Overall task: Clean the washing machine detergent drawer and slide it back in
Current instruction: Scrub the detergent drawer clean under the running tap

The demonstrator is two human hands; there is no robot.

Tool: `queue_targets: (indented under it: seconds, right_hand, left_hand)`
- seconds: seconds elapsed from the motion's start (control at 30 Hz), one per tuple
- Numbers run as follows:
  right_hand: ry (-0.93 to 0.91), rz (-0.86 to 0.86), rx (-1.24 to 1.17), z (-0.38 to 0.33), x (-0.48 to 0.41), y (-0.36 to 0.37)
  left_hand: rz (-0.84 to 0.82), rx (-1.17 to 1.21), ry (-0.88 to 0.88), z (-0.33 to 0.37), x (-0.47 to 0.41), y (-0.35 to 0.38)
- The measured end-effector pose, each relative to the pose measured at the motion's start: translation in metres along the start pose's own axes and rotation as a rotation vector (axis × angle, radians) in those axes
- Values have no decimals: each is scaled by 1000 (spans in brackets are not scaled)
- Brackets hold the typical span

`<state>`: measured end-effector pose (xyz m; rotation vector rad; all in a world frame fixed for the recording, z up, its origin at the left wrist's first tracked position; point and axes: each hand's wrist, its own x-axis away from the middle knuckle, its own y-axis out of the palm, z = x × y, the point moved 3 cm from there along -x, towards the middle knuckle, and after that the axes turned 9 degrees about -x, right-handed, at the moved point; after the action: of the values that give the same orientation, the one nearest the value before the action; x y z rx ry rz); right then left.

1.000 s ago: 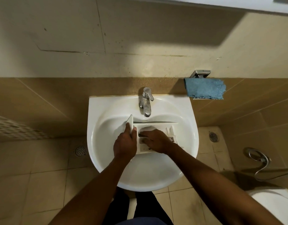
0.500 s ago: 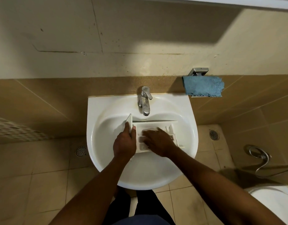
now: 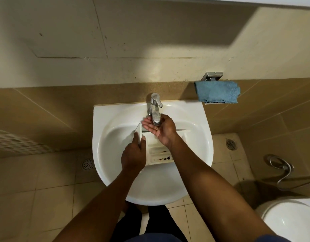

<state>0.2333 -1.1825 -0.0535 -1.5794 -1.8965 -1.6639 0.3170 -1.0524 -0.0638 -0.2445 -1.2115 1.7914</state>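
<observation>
Over the sink (image 3: 98,154), head view, the only one. The white plastic drawer (image 3: 159,151) lies across the middle of the basin. Its long back side is toward the tap (image 3: 155,110) and its front panel (image 3: 138,131) points at the sink's left rim.

Left hand (image 3: 133,155): the fingers are curled round the front-panel end, thumb on the near face and the rest behind. It grips the drawer and tilts the panel up.

Right hand (image 3: 158,129): palm up and loosely cupped just under the tap spout, fingers relaxed, holding nothing. I cannot tell whether water is running.

Dark residue (image 3: 165,158) sits in the two compartments nearest the sink's front edge, so cleaning is not finished.

Handling, my judgement:
- Light, rigid moulded plastic, and one hand is enough to hold it.
- Likely slick when wet or soapy.
- The thin dividers and side rails could flex or crack if twisted.
- The best hold is the thick front panel, as it is held now, or both long sides for carrying.
- Fingers should stay off the thin partitions.
- It could slide on the curved basin if let go.

Nearby: a blue cloth (image 3: 217,92) hangs from a metal holder (image 3: 211,76) beyond the sink's back right corner.

Writing: no brand, label or marking can be read on the drawer, the tap or the sink.
</observation>
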Motion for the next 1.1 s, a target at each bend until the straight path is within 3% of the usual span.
queue_targets:
  seconds: [0.2,0.53,0.63,0.73,0.93,1.0,1.1]
  right_hand:
    - [-31,-26,-319,-8,-6,-3]
    - [45,-43,-223,-9,1,2]
    - [69,1,-33,-3,-1,-4]
    - [19,98,332,-4,10,-16]
    - [-385,249,984,19,20,-34]
    - [-343,218,922,28,19,-35]
    - [-232,30,837,23,21,-38]
  left_hand:
    - [-2,-1,3,0,1,-1]
    - [-5,9,-2,1,2,-1]
    - [-2,22,-2,0,1,-1]
    - [-10,28,2,0,1,-1]
    - [4,31,-2,-1,0,2]
    - [4,25,-3,-2,-1,3]
    - [4,19,4,-2,-2,4]
